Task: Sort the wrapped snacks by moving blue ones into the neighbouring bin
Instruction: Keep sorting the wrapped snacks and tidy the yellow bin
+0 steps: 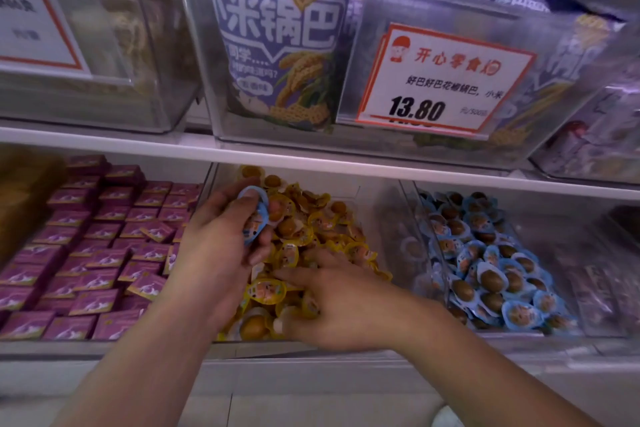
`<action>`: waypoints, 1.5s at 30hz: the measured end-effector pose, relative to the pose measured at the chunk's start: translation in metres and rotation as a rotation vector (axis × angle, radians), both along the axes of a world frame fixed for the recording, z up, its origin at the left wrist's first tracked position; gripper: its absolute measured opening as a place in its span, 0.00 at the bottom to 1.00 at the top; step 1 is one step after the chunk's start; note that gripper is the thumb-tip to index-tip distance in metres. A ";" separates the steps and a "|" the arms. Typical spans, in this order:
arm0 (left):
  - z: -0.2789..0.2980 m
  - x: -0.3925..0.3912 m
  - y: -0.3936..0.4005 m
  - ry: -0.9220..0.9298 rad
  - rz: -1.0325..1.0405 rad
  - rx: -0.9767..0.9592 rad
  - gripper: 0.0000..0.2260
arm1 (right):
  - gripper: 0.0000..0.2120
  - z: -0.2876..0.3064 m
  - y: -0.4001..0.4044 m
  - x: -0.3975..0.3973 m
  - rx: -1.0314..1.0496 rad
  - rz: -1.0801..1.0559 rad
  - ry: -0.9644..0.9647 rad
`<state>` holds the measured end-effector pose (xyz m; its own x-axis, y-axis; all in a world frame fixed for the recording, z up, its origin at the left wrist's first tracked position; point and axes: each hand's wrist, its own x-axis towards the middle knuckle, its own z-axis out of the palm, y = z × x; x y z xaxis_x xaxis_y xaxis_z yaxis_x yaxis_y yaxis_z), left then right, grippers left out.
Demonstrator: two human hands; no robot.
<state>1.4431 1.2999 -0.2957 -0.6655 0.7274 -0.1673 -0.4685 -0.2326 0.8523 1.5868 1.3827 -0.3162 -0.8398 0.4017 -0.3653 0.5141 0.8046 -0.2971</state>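
Note:
A clear bin (367,198) in the middle of the lower shelf is heaped with yellow-wrapped snacks (311,236). My left hand (218,236) is over the bin's left side and grips several blue-wrapped snacks (256,218) in its curled fingers. My right hand (343,305) lies low on the yellow pile near the bin's front, fingers spread among the wrappers; I cannot tell if it holds one. The neighbouring clear bin (429,253) on the right holds a pile of blue-wrapped snacks (491,263).
Purple boxed snacks (97,246) fill the space left of the middle bin. A white shelf edge (104,140) runs just above the bins, carrying clear bins of large purple snack bags (277,38) and a price card (443,80). More wrapped goods sit at the far right.

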 end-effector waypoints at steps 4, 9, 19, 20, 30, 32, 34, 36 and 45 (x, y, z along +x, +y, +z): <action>0.000 -0.002 0.002 0.000 -0.009 -0.008 0.07 | 0.43 -0.013 0.013 -0.026 0.043 0.032 0.008; 0.000 -0.002 -0.001 -0.021 -0.003 -0.009 0.08 | 0.41 -0.012 0.062 -0.052 0.358 0.056 0.032; 0.001 -0.004 0.000 -0.042 -0.029 0.003 0.11 | 0.20 0.062 0.069 -0.002 -0.337 -0.143 -0.037; 0.002 -0.004 0.000 -0.040 -0.027 0.001 0.10 | 0.28 0.062 0.055 0.007 -0.488 -0.159 -0.193; 0.002 0.001 0.005 -0.013 -0.009 -0.009 0.07 | 0.32 0.028 0.018 0.018 -0.792 -0.195 -0.374; 0.002 0.001 0.006 -0.003 -0.003 -0.013 0.07 | 0.29 0.024 0.021 0.000 -0.727 -0.233 -0.306; 0.003 0.001 0.004 -0.006 -0.001 -0.018 0.06 | 0.23 0.026 0.030 -0.020 -0.717 -0.315 -0.147; 0.003 0.002 0.002 -0.012 -0.002 -0.024 0.06 | 0.21 0.033 0.046 -0.036 -0.730 -0.397 -0.029; 0.007 -0.001 0.000 -0.043 -0.023 -0.007 0.09 | 0.23 0.066 0.064 -0.038 -0.746 -0.429 -0.035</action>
